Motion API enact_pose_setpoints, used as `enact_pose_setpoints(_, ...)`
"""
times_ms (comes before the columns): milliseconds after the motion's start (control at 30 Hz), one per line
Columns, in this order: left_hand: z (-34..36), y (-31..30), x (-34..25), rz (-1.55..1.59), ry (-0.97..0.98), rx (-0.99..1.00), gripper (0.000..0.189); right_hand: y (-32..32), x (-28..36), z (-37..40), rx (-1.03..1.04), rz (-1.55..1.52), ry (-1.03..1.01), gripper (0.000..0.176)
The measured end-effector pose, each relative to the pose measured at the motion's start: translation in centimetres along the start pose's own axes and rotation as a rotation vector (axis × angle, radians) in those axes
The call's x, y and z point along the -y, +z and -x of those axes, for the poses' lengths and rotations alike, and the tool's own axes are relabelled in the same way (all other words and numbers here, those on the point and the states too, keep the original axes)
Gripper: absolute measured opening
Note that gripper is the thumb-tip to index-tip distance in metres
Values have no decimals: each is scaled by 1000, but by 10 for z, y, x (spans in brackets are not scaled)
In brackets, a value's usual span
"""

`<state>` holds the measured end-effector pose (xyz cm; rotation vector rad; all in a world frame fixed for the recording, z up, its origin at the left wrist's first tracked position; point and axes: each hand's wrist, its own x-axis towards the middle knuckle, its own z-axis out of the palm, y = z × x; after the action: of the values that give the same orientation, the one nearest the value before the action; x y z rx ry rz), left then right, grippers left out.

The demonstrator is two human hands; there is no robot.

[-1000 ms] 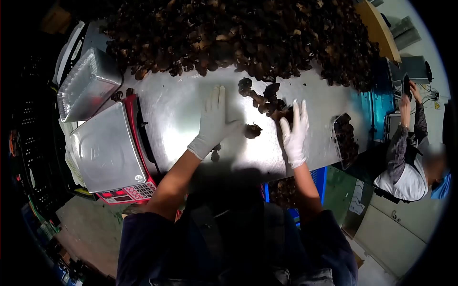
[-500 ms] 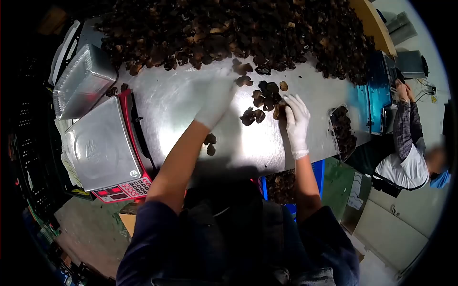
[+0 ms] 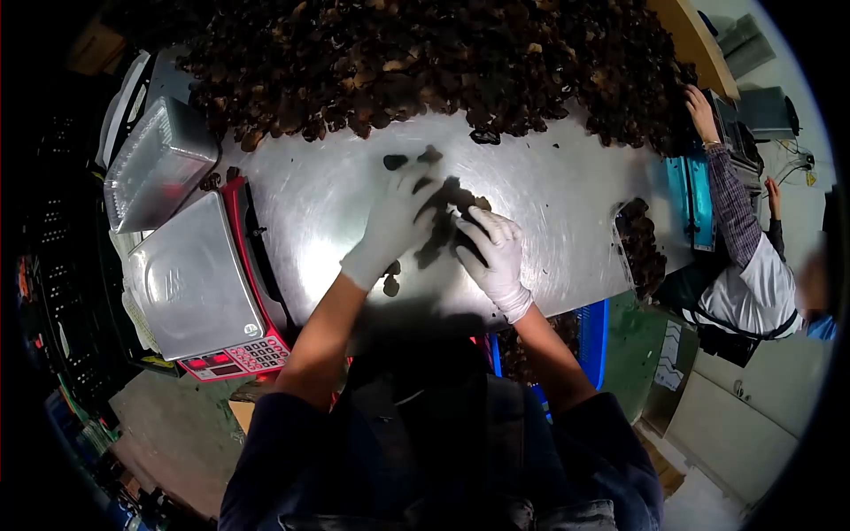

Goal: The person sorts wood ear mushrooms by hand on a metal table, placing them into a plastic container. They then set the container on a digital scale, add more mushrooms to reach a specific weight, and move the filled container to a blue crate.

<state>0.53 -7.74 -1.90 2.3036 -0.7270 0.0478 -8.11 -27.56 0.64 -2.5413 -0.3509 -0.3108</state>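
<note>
My left hand (image 3: 396, 221), in a white glove and blurred by motion, hovers over the steel table with its fingers spread. Small dark brown pieces that look like wood ear mushrooms (image 3: 452, 196) lie in a loose cluster between my two hands. My right hand (image 3: 492, 258), gloved too, reaches to the near right side of this cluster with bent fingers held apart. Its fingertips are at the pieces; a firm grip does not show. A few single pieces (image 3: 390, 285) lie by my left wrist, and others (image 3: 395, 162) beyond my left fingers.
A large heap of the same mushrooms (image 3: 425, 71) covers the far side of the steel table (image 3: 567, 195). At left stand a red-framed scale (image 3: 199, 274) and stacked clear trays (image 3: 164, 164). A filled tray (image 3: 639, 243) sits at right, near a co-worker (image 3: 753, 279). A blue crate (image 3: 593, 345) is below.
My right hand has moved left, closer to my left hand, and the cluster has shifted left with it. The left hand has moved slightly down. The co-worker's hand now reaches toward the heap.
</note>
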Motion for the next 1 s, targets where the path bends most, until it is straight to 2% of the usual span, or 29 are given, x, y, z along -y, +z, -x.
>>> enact_pose_setpoints(67,17,-18,-9,7,-23,44,47,0,-25,-21,-225,-213,14,34)
enact_pose_setpoints(100,17,-18,-9,3,-28,49,47,-2,-30,-38,-320,-90,168,29)
enact_pose_setpoints(133,14,-17,-8,77,-116,-16,44,-10,-40,-67,-290,-21,163,27)
enact_pose_setpoints(167,9,-15,-7,152,-201,-85,41,-9,-54,-91,-261,34,159,35)
enact_pose_setpoints(233,-17,-12,-4,83,-217,-121,39,4,-78,-127,-198,290,181,50)
enact_pose_setpoints(267,-31,-11,-2,19,-230,-159,38,2,-82,-136,-165,416,191,42)
enact_pose_setpoints(333,-55,-13,5,-41,-179,-171,36,-5,-104,-135,-16,223,274,33)
enact_pose_setpoints(367,-63,-15,6,-103,-125,-188,33,-9,-111,-122,-92,95,174,20)
enact_pose_setpoints(400,-64,-15,6,-96,-128,-194,33,-11,-109,-107,-154,8,209,10)
enact_pose_setpoints(467,-66,-16,10,-160,-273,55,28,-30,-90,-69,-91,-142,243,6)
enact_pose_setpoints(533,-46,-4,25,-91,-238,10,25,-46,-67,-37,17,-231,378,12)
enact_pose_setpoints(600,-40,-2,27,-30,-199,-28,23,-51,-54,-34,-83,-596,617,13)
enact_pose_setpoints(633,-40,-4,24,-67,-247,-43,22,-50,-64,-39,-126,-382,551,15)
enact_pose_setpoints(667,-43,-4,19,-104,-293,-61,22,-48,-72,-51,-169,-391,549,15)
enact_pose_setpoints(700,-52,-1,17,-106,-293,-60,22,-41,-82,-67,-208,-265,487,18)
enact_pose_setpoints(767,-88,14,17,-21,-39,-218,22,-27,-93,-100,-237,-55,386,27)
enact_pose_setpoints(833,-124,34,9,-83,29,-258,26,-12,-93,-122,-181,160,274,35)
enact_pose_setpoints(867,-142,38,-1,-164,-92,-67,35,-5,-97,-126,-131,293,193,38)
enact_pose_setpoints(900,-154,41,-6,-187,-121,-30,38,2,-102,-126,-101,273,186,34)
enact_pose_setpoints(933,-166,48,-9,-261,-173,1,32,3,-105,-123,-130,237,203,25)
enact_pose_setpoints(1000,-174,63,3,-207,-163,-93,24,2,-97,-104,-300,-113,363,19)
